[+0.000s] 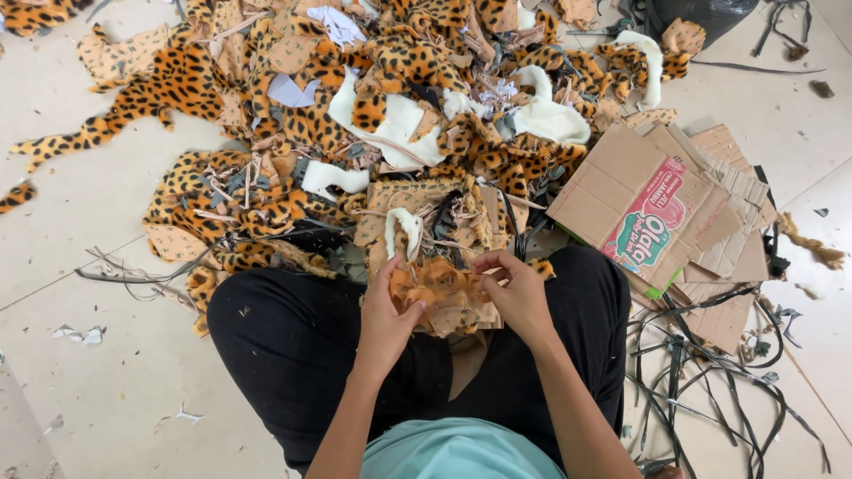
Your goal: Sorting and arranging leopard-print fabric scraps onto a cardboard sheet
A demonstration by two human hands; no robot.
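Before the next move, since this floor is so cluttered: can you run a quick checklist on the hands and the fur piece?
1. Both hands on the piece: ok. Left hand and right hand pinch the orange fur scrap.
2. Piece in clear view: ok, held above the lap.
3. Blade or tool in hand: cannot tell; none visible.
4. Leopard-print scrap pile within reach: ok, directly ahead.
5. Floor at the right side: not ok; flattened cardboard box and dark strips lie there.
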